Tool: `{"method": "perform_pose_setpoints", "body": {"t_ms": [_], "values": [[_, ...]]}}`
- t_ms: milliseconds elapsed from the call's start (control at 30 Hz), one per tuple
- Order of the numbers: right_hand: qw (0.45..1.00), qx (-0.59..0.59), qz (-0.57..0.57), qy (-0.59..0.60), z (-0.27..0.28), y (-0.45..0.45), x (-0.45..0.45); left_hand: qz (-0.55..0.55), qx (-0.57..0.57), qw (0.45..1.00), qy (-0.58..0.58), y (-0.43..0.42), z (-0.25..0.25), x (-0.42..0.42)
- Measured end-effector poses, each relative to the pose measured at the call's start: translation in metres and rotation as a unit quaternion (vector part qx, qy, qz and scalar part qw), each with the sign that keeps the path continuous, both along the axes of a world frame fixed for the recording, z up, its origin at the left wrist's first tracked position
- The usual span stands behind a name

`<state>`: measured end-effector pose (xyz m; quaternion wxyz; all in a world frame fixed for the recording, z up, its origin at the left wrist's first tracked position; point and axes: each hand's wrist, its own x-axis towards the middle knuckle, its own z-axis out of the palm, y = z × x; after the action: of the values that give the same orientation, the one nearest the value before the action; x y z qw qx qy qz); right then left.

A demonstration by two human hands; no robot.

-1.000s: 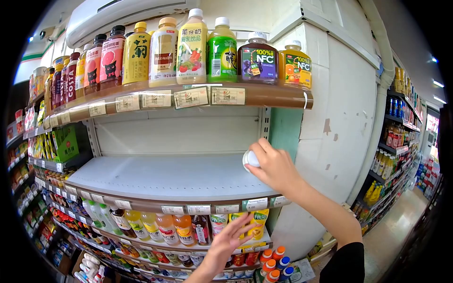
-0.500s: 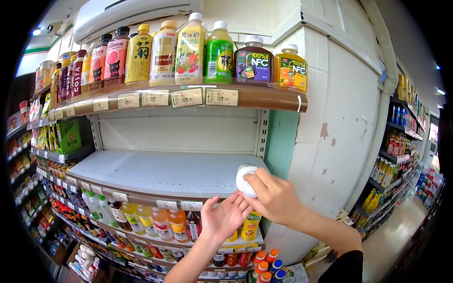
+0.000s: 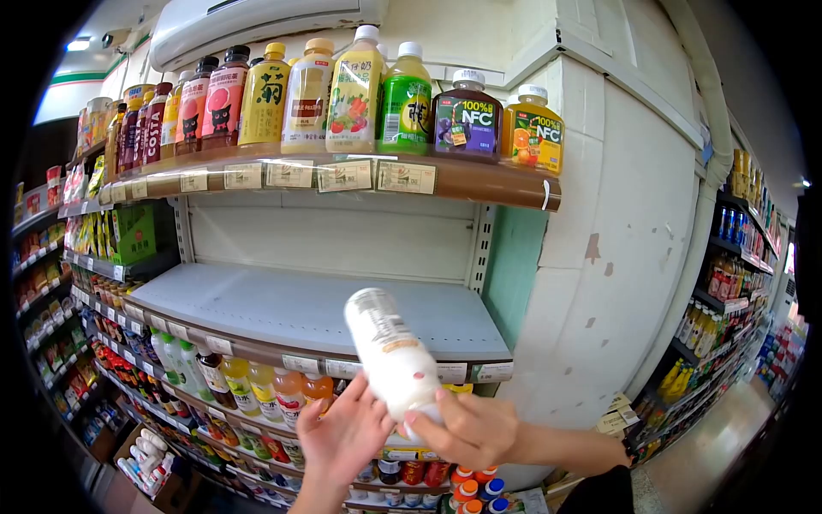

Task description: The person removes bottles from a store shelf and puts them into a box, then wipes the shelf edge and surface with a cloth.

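A white bottle with grey print tilts in front of the shelf, its base up and to the left. My right hand is closed around its lower, cap end; the fingers hide the cap. My left hand is open, palm up, just left of the bottle's lower part. Its fingertips come close to the bottle, and I cannot tell whether they touch it. Behind the bottle is the grey middle shelf.
Above, a brown-edged shelf carries several drinks, with an orange juice bottle at its right end. Lower shelves hold coloured bottles. A white peeling wall stands to the right. A box of white bottles sits at lower left.
The bottle has swung from end-on to showing its side, and moved left and down with my right hand. My left hand has also moved left and down.
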<state>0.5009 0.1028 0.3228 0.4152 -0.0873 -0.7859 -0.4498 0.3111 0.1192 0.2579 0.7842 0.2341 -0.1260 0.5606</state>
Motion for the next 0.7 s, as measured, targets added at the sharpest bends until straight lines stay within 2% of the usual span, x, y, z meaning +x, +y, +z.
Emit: {"method": "perform_pose_setpoints", "body": {"t_ms": [67,167,200,300,433,500,700], "values": [[0.999,-0.002,0.048,0.022,-0.012,0.0,-0.006,0.018,-0.01,1.0,0.004,-0.017,-0.006,-0.012],[0.996,-0.017,0.091,-0.012,-0.022,-0.006,-0.012,0.047,-0.03,0.998,0.02,-0.039,-0.022,-0.028],[0.994,0.026,0.097,-0.042,-0.03,-0.001,-0.014,0.053,-0.039,0.998,0.027,-0.045,-0.032,-0.035],[0.984,-0.079,0.157,-0.012,-0.048,-0.019,-0.021,0.086,-0.083,0.992,0.049,-0.067,-0.048,-0.05],[0.956,-0.146,0.21,-0.143,-0.056,-0.023,-0.03,0.068,-0.12,0.99,0.013,-0.087,-0.074,-0.079],[0.954,-0.115,0.25,-0.12,-0.072,-0.016,-0.048,0.031,-0.097,0.995,-0.013,-0.097,-0.085,-0.099],[0.943,-0.157,0.279,-0.095,-0.097,-0.019,-0.119,0.08,-0.145,0.986,0.001,-0.118,-0.098,-0.162]]}}
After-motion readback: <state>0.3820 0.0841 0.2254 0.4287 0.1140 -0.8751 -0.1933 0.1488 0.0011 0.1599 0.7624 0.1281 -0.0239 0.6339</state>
